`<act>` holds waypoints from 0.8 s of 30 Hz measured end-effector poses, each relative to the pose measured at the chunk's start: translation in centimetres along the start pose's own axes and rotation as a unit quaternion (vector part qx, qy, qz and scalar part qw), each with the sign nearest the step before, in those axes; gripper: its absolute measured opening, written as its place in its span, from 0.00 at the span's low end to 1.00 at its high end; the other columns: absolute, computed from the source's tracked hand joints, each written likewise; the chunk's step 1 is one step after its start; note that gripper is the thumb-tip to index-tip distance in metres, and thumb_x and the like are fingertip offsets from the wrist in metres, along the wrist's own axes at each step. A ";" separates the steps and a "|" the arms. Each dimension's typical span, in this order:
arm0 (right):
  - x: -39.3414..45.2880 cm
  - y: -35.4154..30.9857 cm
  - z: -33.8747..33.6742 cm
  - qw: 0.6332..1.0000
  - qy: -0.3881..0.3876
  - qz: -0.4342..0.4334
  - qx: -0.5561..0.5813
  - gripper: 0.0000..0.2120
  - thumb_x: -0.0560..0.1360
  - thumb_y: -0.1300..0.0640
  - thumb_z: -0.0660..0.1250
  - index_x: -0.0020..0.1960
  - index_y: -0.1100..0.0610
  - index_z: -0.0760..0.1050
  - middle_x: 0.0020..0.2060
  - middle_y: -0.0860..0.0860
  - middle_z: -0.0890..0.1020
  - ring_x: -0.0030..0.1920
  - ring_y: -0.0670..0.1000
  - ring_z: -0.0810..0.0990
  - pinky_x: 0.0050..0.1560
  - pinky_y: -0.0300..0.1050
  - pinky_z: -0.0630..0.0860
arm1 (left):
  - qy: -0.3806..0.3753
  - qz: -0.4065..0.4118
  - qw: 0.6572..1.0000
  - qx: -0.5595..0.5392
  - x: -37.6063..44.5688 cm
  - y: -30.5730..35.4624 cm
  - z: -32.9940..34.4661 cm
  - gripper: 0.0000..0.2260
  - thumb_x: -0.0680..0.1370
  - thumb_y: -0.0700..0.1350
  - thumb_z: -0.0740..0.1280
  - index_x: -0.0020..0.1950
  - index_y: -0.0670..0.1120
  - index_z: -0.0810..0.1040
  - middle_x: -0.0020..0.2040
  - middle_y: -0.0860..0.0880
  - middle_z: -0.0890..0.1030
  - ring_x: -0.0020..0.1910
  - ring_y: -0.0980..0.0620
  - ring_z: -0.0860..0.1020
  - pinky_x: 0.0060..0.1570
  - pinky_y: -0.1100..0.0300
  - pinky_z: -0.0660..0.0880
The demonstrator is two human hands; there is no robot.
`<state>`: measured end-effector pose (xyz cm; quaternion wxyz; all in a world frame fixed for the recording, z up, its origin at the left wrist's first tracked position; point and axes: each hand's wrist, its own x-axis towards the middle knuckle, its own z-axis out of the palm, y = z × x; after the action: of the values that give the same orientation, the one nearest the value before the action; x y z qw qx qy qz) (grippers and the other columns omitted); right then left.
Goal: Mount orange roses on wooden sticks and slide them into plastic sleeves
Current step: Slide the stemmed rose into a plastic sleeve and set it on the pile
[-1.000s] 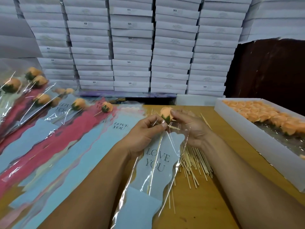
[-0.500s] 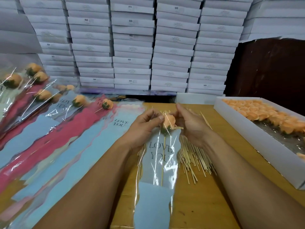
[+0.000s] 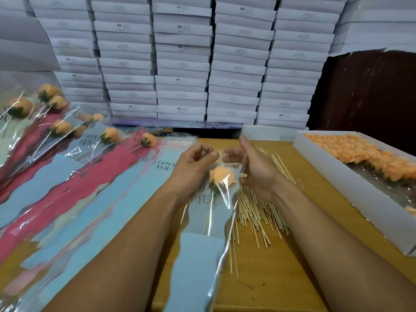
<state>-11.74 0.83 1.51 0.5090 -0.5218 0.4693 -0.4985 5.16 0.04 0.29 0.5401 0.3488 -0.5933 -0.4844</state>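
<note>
Between both hands' fingers (image 3: 209,155), sleeved rose (image 3: 221,175) sits lower.

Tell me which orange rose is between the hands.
The sleeved orange rose inside the clear plastic sleeve, on its wooden stick; other roses lie left or boxed right.

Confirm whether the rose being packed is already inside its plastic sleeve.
Yes, the orange rose sits behind the clear film of the sleeve held by both hands.

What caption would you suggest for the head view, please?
Both hands, left and right, hold a plastic sleeve with an orange rose inside, above loose wooden sticks.
</note>
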 end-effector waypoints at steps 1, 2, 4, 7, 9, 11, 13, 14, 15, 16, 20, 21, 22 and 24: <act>0.0 -0.1 -0.1 1.000 0.009 0.010 0.006 0.27 0.80 0.34 0.58 0.58 0.55 0.80 0.49 0.56 0.83 0.42 0.51 0.82 0.34 0.45 0.79 | 0.011 -0.001 1.000 -0.006 0.1 0.1 -0.1 0.07 0.80 0.42 0.68 0.43 0.49 0.80 0.46 0.42 0.79 0.44 0.44 0.76 0.47 0.48 0.75; -0.2 -0.3 -0.4 1.000 -0.002 0.023 -0.002 0.28 0.78 0.32 0.59 0.58 0.55 0.78 0.45 0.55 0.81 0.38 0.50 0.82 0.32 0.44 0.79 | 0.021 0.001 1.000 -0.014 0.2 0.2 -0.3 0.07 0.80 0.41 0.68 0.43 0.48 0.80 0.47 0.41 0.79 0.46 0.44 0.76 0.50 0.47 0.75; -0.9 -0.5 -1.0 0.993 -0.088 0.062 -0.054 0.30 0.74 0.29 0.62 0.50 0.56 0.79 0.36 0.51 0.78 0.31 0.47 0.79 0.29 0.42 0.76 | 0.040 0.007 0.999 -0.030 0.3 0.4 -0.5 0.07 0.80 0.40 0.67 0.43 0.46 0.79 0.47 0.40 0.77 0.46 0.44 0.74 0.50 0.47 0.73; -1.8 -0.5 -0.9 0.949 -0.253 0.135 -0.130 0.30 0.67 0.35 0.76 0.51 0.62 0.78 0.37 0.55 0.80 0.28 0.47 0.76 0.23 0.38 0.71 | 0.072 0.021 0.997 -0.009 0.7 0.6 -1.0 0.05 0.80 0.40 0.67 0.45 0.44 0.77 0.46 0.42 0.76 0.44 0.46 0.73 0.47 0.50 0.72; -2.0 -0.4 -0.3 0.927 -0.311 0.148 -0.148 0.25 0.70 0.48 0.79 0.55 0.65 0.77 0.43 0.61 0.80 0.28 0.47 0.75 0.21 0.35 0.68 | 0.106 0.026 0.994 0.015 1.0 0.6 -1.3 0.05 0.81 0.41 0.68 0.45 0.44 0.77 0.42 0.46 0.76 0.41 0.49 0.73 0.43 0.54 0.72; -2.0 -0.2 0.4 0.923 -0.322 0.155 -0.142 0.16 0.74 0.57 0.76 0.56 0.64 0.77 0.44 0.59 0.83 0.29 0.47 0.76 0.21 0.34 0.67 | 0.139 0.024 0.989 0.035 1.4 0.8 -1.4 0.06 0.81 0.42 0.68 0.44 0.45 0.76 0.38 0.50 0.75 0.37 0.52 0.73 0.39 0.58 0.71; -2.1 -0.1 0.8 0.930 -0.307 0.162 -0.121 0.15 0.74 0.61 0.75 0.57 0.64 0.76 0.45 0.60 0.83 0.30 0.48 0.77 0.20 0.33 0.67 | 0.161 0.022 0.986 0.044 1.9 1.2 -1.3 0.08 0.80 0.42 0.68 0.42 0.46 0.76 0.34 0.52 0.74 0.32 0.55 0.72 0.33 0.61 0.71; -2.1 -0.1 0.9 0.934 -0.297 0.163 -0.112 0.17 0.72 0.61 0.75 0.58 0.64 0.75 0.48 0.62 0.81 0.30 0.49 0.76 0.20 0.34 0.66 | 0.165 0.020 0.985 0.043 2.1 1.4 -1.2 0.08 0.80 0.41 0.69 0.42 0.46 0.75 0.33 0.52 0.73 0.32 0.54 0.71 0.31 0.62 0.71; -2.1 0.0 0.9 0.938 -0.289 0.163 -0.106 0.19 0.72 0.61 0.76 0.59 0.63 0.75 0.50 0.64 0.79 0.31 0.49 0.75 0.19 0.33 0.65 | 0.166 0.017 0.985 0.046 2.3 1.5 -1.1 0.07 0.80 0.41 0.69 0.42 0.45 0.76 0.34 0.51 0.73 0.33 0.53 0.71 0.31 0.61 0.71; -2.2 0.0 1.0 0.940 -0.284 0.161 -0.103 0.20 0.72 0.61 0.76 0.60 0.63 0.74 0.51 0.64 0.78 0.31 0.48 0.75 0.19 0.33 0.65 | 0.165 0.013 0.985 0.053 2.5 1.6 -1.0 0.07 0.80 0.41 0.69 0.42 0.45 0.76 0.34 0.50 0.74 0.34 0.52 0.72 0.32 0.60 0.72; -2.2 -0.1 0.8 0.942 -0.280 0.158 -0.093 0.20 0.73 0.62 0.75 0.62 0.62 0.73 0.49 0.63 0.78 0.31 0.48 0.73 0.20 0.33 0.64 | 0.151 -0.009 0.985 0.086 2.8 2.2 -0.6 0.02 0.80 0.42 0.69 0.48 0.46 0.77 0.39 0.49 0.76 0.31 0.54 0.74 0.28 0.64 0.73; -2.1 -0.1 0.8 0.944 -0.277 0.159 -0.088 0.20 0.72 0.62 0.75 0.62 0.62 0.74 0.47 0.62 0.80 0.30 0.48 0.75 0.20 0.34 0.65 | 0.150 -0.021 0.982 0.110 2.7 2.5 -0.6 0.05 0.80 0.45 0.69 0.55 0.46 0.77 0.42 0.49 0.76 0.32 0.56 0.75 0.27 0.66 0.73; -2.2 -0.1 0.7 0.946 -0.271 0.158 -0.080 0.20 0.72 0.61 0.75 0.61 0.64 0.75 0.47 0.61 0.81 0.29 0.48 0.76 0.20 0.34 0.65 | 0.143 -0.042 0.978 0.145 2.7 2.7 -0.6 0.13 0.80 0.49 0.69 0.63 0.48 0.73 0.45 0.50 0.75 0.35 0.57 0.75 0.28 0.65 0.74; -2.2 0.0 0.6 0.956 -0.242 0.151 -0.067 0.18 0.73 0.62 0.74 0.61 0.65 0.76 0.49 0.63 0.82 0.32 0.50 0.79 0.20 0.34 0.65 | 0.118 -0.093 0.967 0.207 2.1 3.4 -0.8 0.26 0.80 0.55 0.67 0.74 0.47 0.64 0.49 0.51 0.74 0.39 0.55 0.76 0.27 0.63 0.74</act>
<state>-11.32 3.01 1.47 0.6406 -0.5830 0.4374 -0.2418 5.96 -1.10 4.13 0.4749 0.5612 -0.5778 -0.3545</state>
